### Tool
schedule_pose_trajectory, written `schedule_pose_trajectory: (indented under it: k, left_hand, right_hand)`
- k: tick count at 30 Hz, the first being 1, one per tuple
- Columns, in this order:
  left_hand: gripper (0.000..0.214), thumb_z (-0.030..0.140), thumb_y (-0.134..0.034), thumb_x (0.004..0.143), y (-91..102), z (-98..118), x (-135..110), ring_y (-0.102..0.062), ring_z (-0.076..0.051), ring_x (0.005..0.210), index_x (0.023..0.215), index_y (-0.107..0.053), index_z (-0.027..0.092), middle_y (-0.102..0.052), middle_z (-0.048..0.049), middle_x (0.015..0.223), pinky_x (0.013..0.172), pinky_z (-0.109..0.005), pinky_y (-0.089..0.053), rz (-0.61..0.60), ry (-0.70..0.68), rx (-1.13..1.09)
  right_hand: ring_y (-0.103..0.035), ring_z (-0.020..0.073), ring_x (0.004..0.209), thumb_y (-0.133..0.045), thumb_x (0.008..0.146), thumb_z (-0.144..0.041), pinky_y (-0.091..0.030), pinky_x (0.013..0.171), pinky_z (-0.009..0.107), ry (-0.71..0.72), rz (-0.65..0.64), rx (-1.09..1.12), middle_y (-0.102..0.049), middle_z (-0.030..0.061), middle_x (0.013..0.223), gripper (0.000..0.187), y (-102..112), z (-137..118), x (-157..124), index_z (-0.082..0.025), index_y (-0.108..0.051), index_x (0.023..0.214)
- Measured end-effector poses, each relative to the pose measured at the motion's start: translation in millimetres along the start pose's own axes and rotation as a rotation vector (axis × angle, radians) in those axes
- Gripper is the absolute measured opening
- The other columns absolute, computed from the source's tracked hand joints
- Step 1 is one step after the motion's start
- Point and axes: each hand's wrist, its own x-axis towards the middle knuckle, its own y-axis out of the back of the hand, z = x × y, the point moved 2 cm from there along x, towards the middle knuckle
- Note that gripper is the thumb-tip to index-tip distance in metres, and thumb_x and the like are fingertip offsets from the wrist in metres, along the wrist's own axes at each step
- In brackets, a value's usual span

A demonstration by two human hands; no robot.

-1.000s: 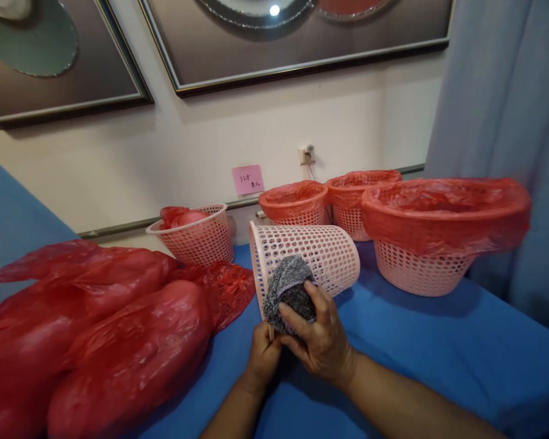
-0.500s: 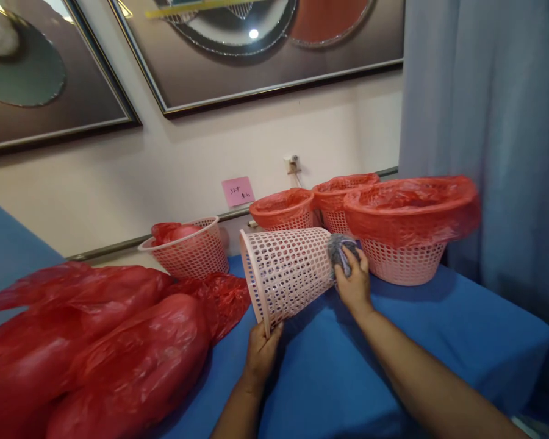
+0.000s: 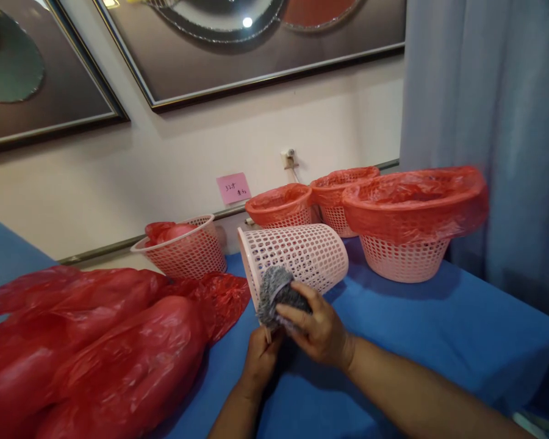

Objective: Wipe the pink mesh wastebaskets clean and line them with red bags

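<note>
A pale pink perforated plastic basket [image 3: 308, 253] lies on its side, its open rim facing left. My left hand [image 3: 258, 360] grips the lower part of that rim. Bunched in my right hand [image 3: 320, 326] is a grey fluffy cloth [image 3: 274, 296], pressed against the basket's outer side close to the rim. The cloth hides part of the rim and some of the left fingers. Just left of the basket are crumpled red plastic bags [image 3: 132, 353].
Behind stand pink baskets lined with red bags, the largest basket [image 3: 407, 256] at right. Another basket [image 3: 196, 247] at left holds a red bag. Blue cloth [image 3: 393, 341] covers the table. A wall with a socket [image 3: 290, 160] and a blue curtain [image 3: 452, 110] border it.
My right hand has moved the cloth left and down, from the basket's base end to near the rim. My left hand keeps its hold on the rim.
</note>
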Motion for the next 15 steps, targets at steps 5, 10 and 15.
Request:
schedule_pose_trajectory:
  k: [5, 10, 15]
  left_hand:
    - [0.047, 0.056, -0.069, 0.088, -1.9, -1.8, 4.5, -0.067, -0.038, 0.128, 0.11, -0.082, 0.018, -0.08, -0.0122, 0.121, 0.12, -0.055, -0.043, -0.033, 0.032, 0.031]
    - [0.047, 0.058, -0.064, 0.092, -3.7, 0.3, 5.1, -0.065, -0.036, 0.131, 0.116, -0.081, 0.021, -0.078, -0.0109, 0.127, 0.121, -0.055, -0.042, -0.064, 0.021, 0.082]
    - [0.046, 0.059, -0.067, 0.089, -6.9, 4.0, 4.8, -0.069, -0.035, 0.12, 0.11, -0.081, 0.02, -0.079, -0.0117, 0.121, 0.113, -0.051, -0.049, -0.083, -0.014, 0.096]
  right_hand:
    - [-0.056, 0.0337, 0.136, -0.062, 0.091, -0.026, -0.049, 0.115, 0.059, -0.603, 0.327, -0.197, -0.053, 0.0172, 0.143, 0.046, 29.1, 94.7, -1.1, -0.021, -0.066, 0.137]
    - [-0.057, 0.032, 0.135, -0.064, 0.091, -0.03, -0.048, 0.117, 0.057, -0.681, 0.367, -0.174, -0.055, 0.0153, 0.14, 0.047, 35.9, 103.5, 0.0, -0.022, -0.065, 0.137]
    - [-0.049, 0.0302, 0.146, -0.064, 0.092, -0.019, -0.049, 0.118, 0.051, -0.205, 0.04, 0.015, -0.04, 0.0126, 0.159, 0.057, 9.8, 19.3, 1.6, -0.029, -0.056, 0.147]
